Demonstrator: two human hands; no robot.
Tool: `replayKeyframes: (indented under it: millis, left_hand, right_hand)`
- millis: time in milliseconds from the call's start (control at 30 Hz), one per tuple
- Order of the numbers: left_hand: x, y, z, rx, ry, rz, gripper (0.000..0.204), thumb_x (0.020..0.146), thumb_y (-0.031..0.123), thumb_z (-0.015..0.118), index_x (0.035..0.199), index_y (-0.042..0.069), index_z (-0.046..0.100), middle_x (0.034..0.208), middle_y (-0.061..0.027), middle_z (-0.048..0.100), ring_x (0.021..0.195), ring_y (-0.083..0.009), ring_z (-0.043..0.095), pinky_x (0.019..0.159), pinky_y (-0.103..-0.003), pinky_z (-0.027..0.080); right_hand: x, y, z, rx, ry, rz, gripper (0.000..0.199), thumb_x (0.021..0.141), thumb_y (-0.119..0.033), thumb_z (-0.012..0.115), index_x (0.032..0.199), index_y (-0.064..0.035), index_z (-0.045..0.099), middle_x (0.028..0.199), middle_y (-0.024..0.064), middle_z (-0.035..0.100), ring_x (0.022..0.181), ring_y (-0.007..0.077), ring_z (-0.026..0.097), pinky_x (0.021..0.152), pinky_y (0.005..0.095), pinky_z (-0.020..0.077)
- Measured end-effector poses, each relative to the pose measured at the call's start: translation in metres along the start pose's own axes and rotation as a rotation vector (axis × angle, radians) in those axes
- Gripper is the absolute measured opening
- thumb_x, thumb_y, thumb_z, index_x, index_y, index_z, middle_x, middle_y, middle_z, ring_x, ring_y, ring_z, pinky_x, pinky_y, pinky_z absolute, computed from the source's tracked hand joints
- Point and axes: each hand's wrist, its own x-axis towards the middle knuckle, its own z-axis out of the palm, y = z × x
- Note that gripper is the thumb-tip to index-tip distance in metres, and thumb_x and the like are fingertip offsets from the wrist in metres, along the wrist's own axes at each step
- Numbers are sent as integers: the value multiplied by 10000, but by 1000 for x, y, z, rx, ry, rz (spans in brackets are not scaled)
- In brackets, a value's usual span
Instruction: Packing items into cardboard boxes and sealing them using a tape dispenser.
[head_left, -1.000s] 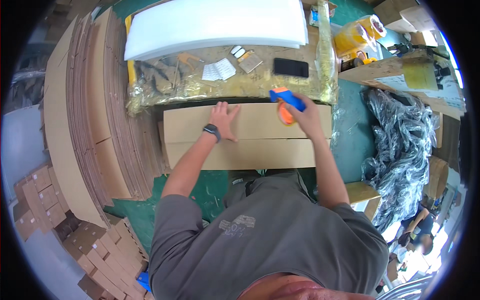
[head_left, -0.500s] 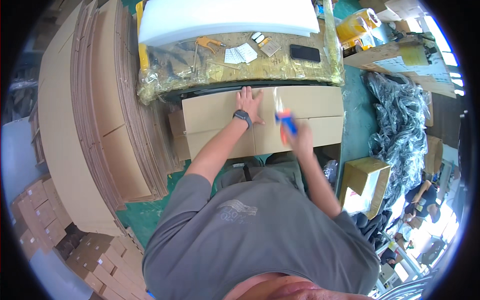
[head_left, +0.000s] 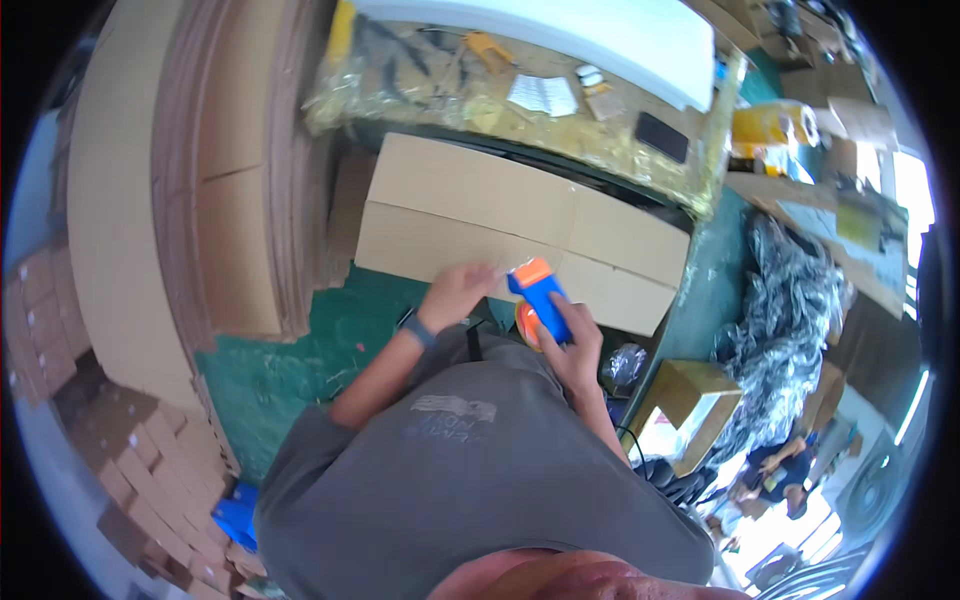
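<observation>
My right hand (head_left: 578,352) grips a blue and orange tape dispenser (head_left: 548,305), held above the near edge of a long brown cardboard box (head_left: 460,190). The box lies with its folded flaps upward and a lengthwise seam along its top. My left hand (head_left: 458,296), with a dark watch on the wrist, is just left of the dispenser's orange front end, its fingers pointing toward it. Motion blurs those fingers, so whether they pinch any tape is unclear.
Beyond the box stands a film-wrapped workbench (head_left: 420,105) bearing an orange tool (head_left: 487,48), paper sheets and a phone (head_left: 661,137). Flattened cardboard sheets (head_left: 235,220) are stacked at left. On the right are crumpled plastic film (head_left: 775,310), an open carton (head_left: 690,385) and another person (head_left: 785,468).
My left hand has lifted off the box top and come back toward my body. The right hand has brought the dispenser nearer me and slightly left. The view has turned, so the box appears slanted.
</observation>
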Motion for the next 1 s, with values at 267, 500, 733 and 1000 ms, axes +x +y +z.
replayKeyframes:
  millis: [267,500,733,1000]
  left_hand:
    - [-64,-22,-34,-1438,253,443,389,1094,290,540,1335,-2,628,1381,-95,642,1335,-198,550,1174,-386,369]
    - [69,-149,-214,-749,927,400,529,991,218,726,1407,-78,591,1550,-157,531,1408,-187,508,1180,-319,363]
    - [167,-244,-259,315,944,-12,648,1019,617,504,1049,28,772,1039,-227,756,1018,-401,713,964,-435,522]
    - [162,-124,-92,943,1433,-162,800,1011,516,488,1572,-40,356,1681,-233,287,1581,-361,222,1232,-645,185]
  right_hand:
    - [94,-110,52,-34,-396,-452,551,755,-194,837,1285,-120,705,878,140,586,676,327,629,594,436,542]
    - [153,-30,184,-303,-489,-661,508,792,-280,800,1276,-157,702,947,161,624,789,366,680,713,459,583]
    - [183,-38,212,-473,-654,-474,401,817,-325,746,1162,-122,718,1074,184,675,904,389,725,791,484,606]
    - [77,143,-115,-410,-599,-376,539,784,-267,799,1304,-175,694,958,141,611,830,344,679,738,464,586]
